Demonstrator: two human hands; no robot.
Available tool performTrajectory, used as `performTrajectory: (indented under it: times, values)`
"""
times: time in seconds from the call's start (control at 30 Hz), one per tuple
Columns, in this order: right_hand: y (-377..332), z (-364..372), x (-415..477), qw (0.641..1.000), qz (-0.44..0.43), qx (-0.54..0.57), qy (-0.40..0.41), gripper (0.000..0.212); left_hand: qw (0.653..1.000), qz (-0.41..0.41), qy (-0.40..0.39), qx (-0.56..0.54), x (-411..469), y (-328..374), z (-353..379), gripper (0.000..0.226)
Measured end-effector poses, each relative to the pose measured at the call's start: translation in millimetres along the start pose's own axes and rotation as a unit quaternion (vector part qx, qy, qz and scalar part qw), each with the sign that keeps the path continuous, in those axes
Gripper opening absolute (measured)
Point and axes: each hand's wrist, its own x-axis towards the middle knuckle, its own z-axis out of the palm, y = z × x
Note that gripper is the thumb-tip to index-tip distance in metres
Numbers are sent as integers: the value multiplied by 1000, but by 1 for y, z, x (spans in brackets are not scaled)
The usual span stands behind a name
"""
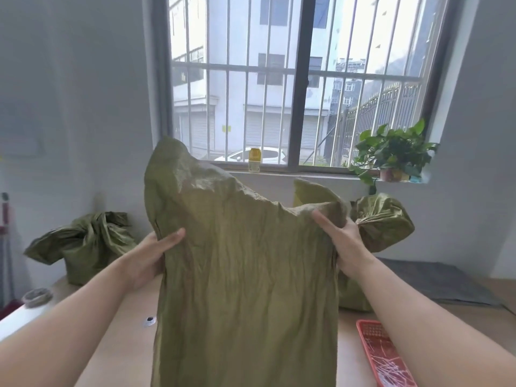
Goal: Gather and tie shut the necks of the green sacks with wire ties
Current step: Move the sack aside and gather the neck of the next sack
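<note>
Three green sacks: one open sack [245, 275] held up in front, one tied sack [83, 244] at the left, one tied sack [382, 222] at the right. Two hands: left [156, 252] and right [343, 238]. One red tray [374, 347] holding many wire ties [391, 367], too tangled to count. One potted plant [391, 152]. One roll of tape [37, 297].

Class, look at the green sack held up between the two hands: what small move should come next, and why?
Probably draw both hands inward to bunch the top together. The left hand and right hand grip opposite edges of the green sack, whose mouth is spread wide and ungathered. The wire ties lie in the red tray by the right forearm, untouched; a neck must form first.
</note>
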Motion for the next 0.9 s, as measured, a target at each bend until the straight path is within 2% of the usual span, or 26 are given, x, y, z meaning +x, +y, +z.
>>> performTrajectory:
  times: [0.07,0.13,0.27,0.4,0.47,0.6,0.7,0.8,0.9]
  values:
    - [7,-5,-3,997,56,-35,-50,75,999,-16,13,43,2,-4,2,49]
    - [11,-4,-3,992,104,-34,-61,77,998,-14,49,29,6,-4,9,37]
    - [8,4,6,993,111,-16,42,44,996,-17,82,18,13,3,26,25]
    - [1,15,3,987,78,-57,125,63,991,31,118,57,16,-3,40,33]
    - [0,21,-5,982,78,-86,147,64,986,55,136,79,16,-8,48,36]
    - [3,22,-16,991,37,-92,91,64,985,70,122,102,9,-10,58,28]
    - [5,25,-27,995,51,-81,9,80,984,90,118,103,8,-9,61,27]
    - [10,26,-29,996,25,-84,-7,40,976,85,128,154,7,-10,68,18]
    - [16,33,-27,995,22,-99,23,27,977,66,96,177,8,-11,72,15]
